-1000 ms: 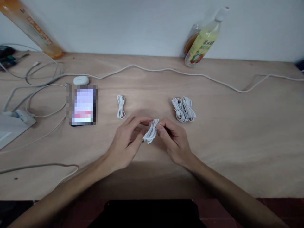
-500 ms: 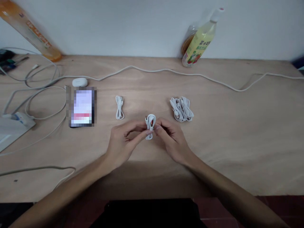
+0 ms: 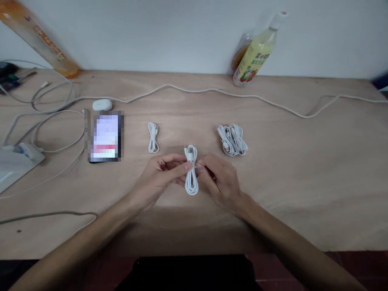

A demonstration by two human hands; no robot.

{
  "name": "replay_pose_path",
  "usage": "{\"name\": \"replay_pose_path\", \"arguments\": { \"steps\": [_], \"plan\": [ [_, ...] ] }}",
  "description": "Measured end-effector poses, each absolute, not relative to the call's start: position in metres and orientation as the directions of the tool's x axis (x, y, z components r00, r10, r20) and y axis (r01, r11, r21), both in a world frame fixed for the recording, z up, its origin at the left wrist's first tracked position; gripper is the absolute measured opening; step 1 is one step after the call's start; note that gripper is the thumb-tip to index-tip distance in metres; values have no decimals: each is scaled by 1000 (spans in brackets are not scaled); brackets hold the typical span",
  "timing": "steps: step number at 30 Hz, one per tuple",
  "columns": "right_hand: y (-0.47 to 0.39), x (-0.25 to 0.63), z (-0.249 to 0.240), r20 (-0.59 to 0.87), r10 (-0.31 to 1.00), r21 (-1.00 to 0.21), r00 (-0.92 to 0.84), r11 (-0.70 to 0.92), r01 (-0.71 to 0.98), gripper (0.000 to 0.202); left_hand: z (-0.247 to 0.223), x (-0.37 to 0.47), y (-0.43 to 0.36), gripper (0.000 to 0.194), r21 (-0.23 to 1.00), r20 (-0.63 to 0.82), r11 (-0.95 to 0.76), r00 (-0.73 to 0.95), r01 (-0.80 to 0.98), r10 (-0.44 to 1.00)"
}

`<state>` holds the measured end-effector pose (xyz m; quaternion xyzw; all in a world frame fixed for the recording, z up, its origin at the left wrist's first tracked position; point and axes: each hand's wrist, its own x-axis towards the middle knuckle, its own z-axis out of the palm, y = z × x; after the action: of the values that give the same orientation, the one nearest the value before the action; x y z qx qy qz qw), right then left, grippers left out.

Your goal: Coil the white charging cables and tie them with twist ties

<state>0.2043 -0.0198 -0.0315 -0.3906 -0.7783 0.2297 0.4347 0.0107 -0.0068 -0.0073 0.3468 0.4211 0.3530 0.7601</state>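
Observation:
A coiled white USB cable (image 3: 191, 185) is held upright above the table, gathered at its middle, with the metal USB plug showing near its top. My left hand (image 3: 163, 173) grips it, the thumb lying across the front and the fingers behind. Beside the cable's narrow middle, my right hand (image 3: 220, 180) is closed in a pinch; what lies between those fingertips is too small to make out. Behind on the left lies one bundled white cable (image 3: 153, 137). Several more bundled white cables (image 3: 232, 140) lie close together behind my right hand.
A phone (image 3: 105, 137) and a white earbud case (image 3: 102, 105) lie left. Loose cords and a white power strip (image 3: 21, 165) take up the far left. A long white cord (image 3: 197, 91) crosses the back. An orange bottle (image 3: 45, 44) and a yellow bottle (image 3: 254, 56) stand by the wall.
The held cable has tilted so its lower loops and flat front now show. My left thumb has shifted across its middle, and my right fingers have curled more tightly beside it.

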Motion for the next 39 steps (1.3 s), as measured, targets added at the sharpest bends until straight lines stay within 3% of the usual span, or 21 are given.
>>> {"name": "replay_pose_path", "arguments": {
  "steps": [5,10,18,22,26,29,32,34,39],
  "plan": [
    [-19,207,-35,577,727,-543,-372,682,490,28,-7,8,-7,27,747,-433,600,475,-286,766],
    [-18,208,-36,599,691,-467,-404,712,524,28,-8,8,-6,32,719,-464,635,485,-283,741],
    [-17,209,-35,493,789,-641,-366,614,460,27,-7,9,-5,25,785,-437,578,463,-224,772],
    [-19,205,-33,404,863,-778,-303,499,382,23,-9,7,-5,32,819,-429,536,403,-203,808],
    [-20,202,-29,260,938,-914,-230,316,254,27,-13,7,-7,47,926,-316,362,300,-110,900],
    [-18,202,-27,147,970,-971,-192,179,161,32,-14,8,-9,41,995,-53,37,174,91,983],
    [-15,203,-26,75,979,-992,-191,92,82,38,-14,7,-11,30,933,212,-262,211,246,954],
    [-13,204,-27,23,976,-999,-217,33,42,44,-13,6,-12,24,906,263,-329,253,268,931],
    [-14,205,-28,-66,955,-998,-288,-70,-3,47,-14,6,-12,14,939,217,-269,242,213,946]
  ]
}}
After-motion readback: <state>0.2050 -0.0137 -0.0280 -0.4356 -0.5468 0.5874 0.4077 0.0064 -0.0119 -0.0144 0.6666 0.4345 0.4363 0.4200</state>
